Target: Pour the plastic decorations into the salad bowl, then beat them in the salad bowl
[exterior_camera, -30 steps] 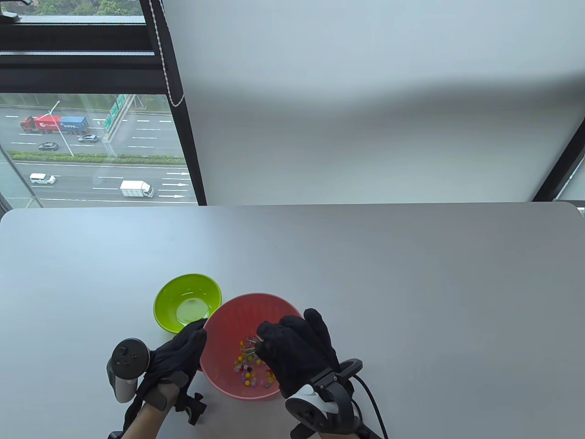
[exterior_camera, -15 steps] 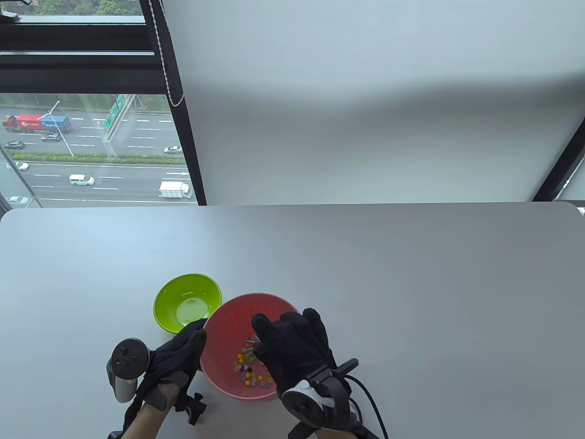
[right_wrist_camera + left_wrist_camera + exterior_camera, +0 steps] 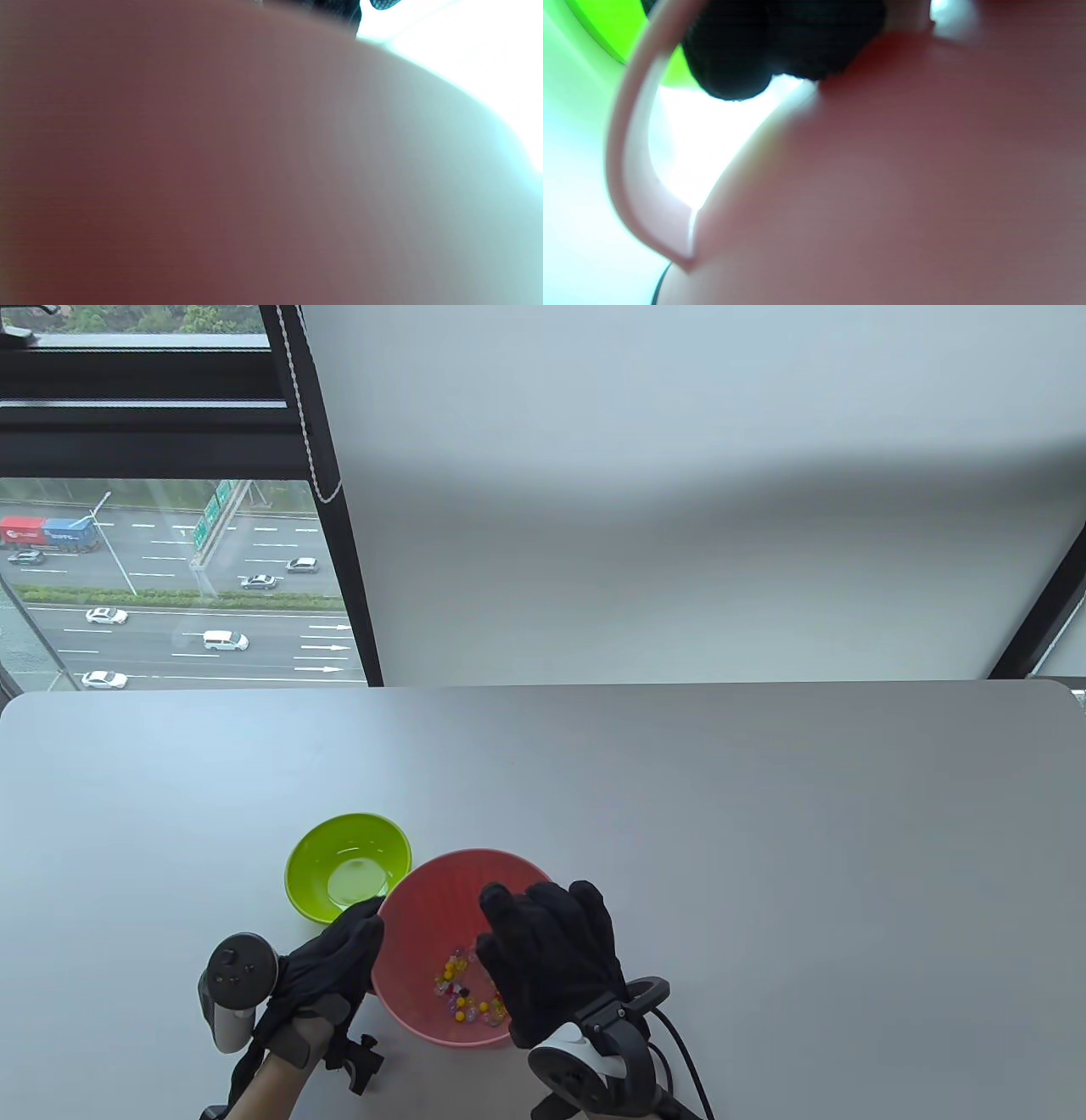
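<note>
A pink salad bowl (image 3: 424,899) sits on the grey counter (image 3: 679,814), close to the near edge. This bowl is the landmark for everything else.

Inside the pink bowl, down at the bottom, lie the plastic decorations (image 3: 462,984). They are small beads in yellow, pink, dark and clear colors, all bunched together.

The left hand (image 3: 327,967) is on the left side of the pink bowl. Its fingers (image 3: 780,46) curl over the bowl's rim and hold it. The left wrist view shows the black fingertips at the top, pressed against the bowl's pink wall, with a pale handle loop on the bowl's side.

The right hand (image 3: 551,959) is over the right side of the pink bowl and reaches down into it. Its fingers (image 3: 509,916) are bent and close together, above the beads. I cannot tell if they hold anything, because the hand hides what is under it. The right wrist view is almost all blurry pink bowl wall.

A green bowl (image 3: 348,865) sits just behind and to the left of the pink bowl, touching or nearly touching its rim.

Far behind the pink bowl is a window (image 3: 170,577) with a road and cars outside.
</note>
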`<move>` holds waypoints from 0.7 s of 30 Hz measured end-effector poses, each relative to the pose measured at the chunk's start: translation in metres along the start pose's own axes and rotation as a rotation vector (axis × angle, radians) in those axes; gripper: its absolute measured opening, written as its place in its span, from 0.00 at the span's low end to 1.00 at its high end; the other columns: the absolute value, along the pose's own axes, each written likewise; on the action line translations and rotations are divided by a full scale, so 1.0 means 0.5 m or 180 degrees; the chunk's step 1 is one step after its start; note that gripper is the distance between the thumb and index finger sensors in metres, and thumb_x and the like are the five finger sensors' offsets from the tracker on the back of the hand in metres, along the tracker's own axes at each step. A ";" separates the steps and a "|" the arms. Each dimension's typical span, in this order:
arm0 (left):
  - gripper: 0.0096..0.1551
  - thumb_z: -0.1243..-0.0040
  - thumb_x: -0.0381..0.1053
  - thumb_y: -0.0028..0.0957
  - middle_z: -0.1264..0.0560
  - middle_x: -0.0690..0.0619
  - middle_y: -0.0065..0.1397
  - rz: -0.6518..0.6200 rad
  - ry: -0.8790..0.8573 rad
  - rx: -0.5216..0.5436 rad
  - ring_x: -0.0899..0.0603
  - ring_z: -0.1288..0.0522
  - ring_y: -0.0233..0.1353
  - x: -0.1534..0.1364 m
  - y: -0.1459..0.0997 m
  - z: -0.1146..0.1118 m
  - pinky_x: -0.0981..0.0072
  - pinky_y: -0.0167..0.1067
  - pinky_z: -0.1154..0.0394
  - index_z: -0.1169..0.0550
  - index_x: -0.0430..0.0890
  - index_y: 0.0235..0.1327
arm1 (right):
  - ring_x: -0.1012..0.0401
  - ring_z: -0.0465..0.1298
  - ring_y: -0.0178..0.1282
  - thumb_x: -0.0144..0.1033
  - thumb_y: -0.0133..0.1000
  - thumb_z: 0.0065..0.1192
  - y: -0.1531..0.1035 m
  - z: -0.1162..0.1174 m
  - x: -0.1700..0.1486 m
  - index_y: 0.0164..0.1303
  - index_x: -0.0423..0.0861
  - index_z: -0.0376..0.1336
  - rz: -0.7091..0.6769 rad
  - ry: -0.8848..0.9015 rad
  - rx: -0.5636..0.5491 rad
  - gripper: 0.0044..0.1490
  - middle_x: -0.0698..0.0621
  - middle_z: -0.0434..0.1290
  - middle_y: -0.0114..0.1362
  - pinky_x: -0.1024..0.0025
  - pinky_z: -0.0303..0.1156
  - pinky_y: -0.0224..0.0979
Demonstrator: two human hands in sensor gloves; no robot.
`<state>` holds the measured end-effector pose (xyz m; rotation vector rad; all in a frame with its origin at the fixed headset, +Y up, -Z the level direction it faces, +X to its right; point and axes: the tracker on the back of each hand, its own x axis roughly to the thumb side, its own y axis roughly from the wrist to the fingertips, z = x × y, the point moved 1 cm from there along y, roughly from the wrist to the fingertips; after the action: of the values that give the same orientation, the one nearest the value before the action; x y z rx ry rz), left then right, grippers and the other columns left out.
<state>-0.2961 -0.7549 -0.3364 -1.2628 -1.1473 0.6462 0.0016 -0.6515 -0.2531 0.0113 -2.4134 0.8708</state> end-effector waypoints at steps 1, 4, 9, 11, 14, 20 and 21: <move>0.42 0.55 0.71 0.59 0.18 0.53 0.34 0.0000 0.0000 0.0000 0.40 0.18 0.47 0.000 0.000 0.000 0.40 0.67 0.32 0.25 0.37 0.65 | 0.54 0.64 0.76 0.56 0.64 0.58 0.001 -0.001 -0.002 0.84 0.60 0.47 0.0016 0.0016 0.0011 0.41 0.59 0.73 0.68 0.48 0.47 0.84; 0.42 0.55 0.71 0.59 0.18 0.53 0.34 0.0000 0.0000 0.0000 0.40 0.18 0.47 0.000 0.000 0.000 0.40 0.67 0.32 0.25 0.37 0.65 | 0.54 0.65 0.75 0.56 0.64 0.56 0.002 -0.004 -0.008 0.84 0.59 0.47 0.0069 0.0075 -0.0005 0.40 0.59 0.73 0.67 0.48 0.47 0.84; 0.42 0.55 0.71 0.59 0.18 0.53 0.34 0.0000 -0.0001 0.0000 0.40 0.18 0.47 0.000 0.000 0.000 0.40 0.67 0.32 0.25 0.37 0.65 | 0.55 0.68 0.73 0.58 0.64 0.57 0.002 -0.003 -0.013 0.83 0.56 0.50 0.0182 0.0215 0.0007 0.40 0.60 0.76 0.64 0.48 0.49 0.84; 0.42 0.55 0.71 0.59 0.18 0.53 0.34 0.0000 0.0001 0.0001 0.40 0.18 0.47 0.000 0.000 0.000 0.40 0.67 0.32 0.25 0.37 0.65 | 0.56 0.69 0.72 0.59 0.63 0.58 0.002 -0.003 -0.014 0.82 0.57 0.52 0.0198 0.0210 -0.0008 0.39 0.60 0.76 0.63 0.48 0.50 0.84; 0.42 0.55 0.71 0.59 0.18 0.53 0.34 0.0000 -0.0001 -0.0001 0.40 0.18 0.47 -0.001 0.000 0.000 0.40 0.67 0.32 0.25 0.37 0.65 | 0.57 0.71 0.71 0.60 0.62 0.60 0.000 0.001 -0.015 0.80 0.56 0.55 0.0204 0.0196 -0.0002 0.38 0.61 0.78 0.62 0.49 0.51 0.84; 0.42 0.55 0.71 0.59 0.18 0.53 0.34 0.0000 -0.0002 -0.0002 0.40 0.18 0.47 -0.001 0.000 0.000 0.40 0.67 0.32 0.25 0.37 0.65 | 0.58 0.72 0.72 0.59 0.60 0.64 0.001 0.005 -0.008 0.77 0.56 0.57 0.0150 0.0138 0.0051 0.38 0.61 0.79 0.62 0.50 0.51 0.84; 0.42 0.55 0.71 0.59 0.18 0.53 0.34 -0.0002 0.0000 -0.0002 0.40 0.18 0.47 0.000 0.000 0.000 0.40 0.67 0.32 0.25 0.37 0.65 | 0.58 0.71 0.72 0.59 0.60 0.64 0.001 0.005 -0.008 0.77 0.57 0.57 0.0145 0.0132 0.0052 0.37 0.61 0.79 0.63 0.50 0.51 0.84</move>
<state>-0.2962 -0.7550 -0.3365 -1.2630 -1.1478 0.6455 0.0036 -0.6532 -0.2569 -0.0552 -2.3763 0.9025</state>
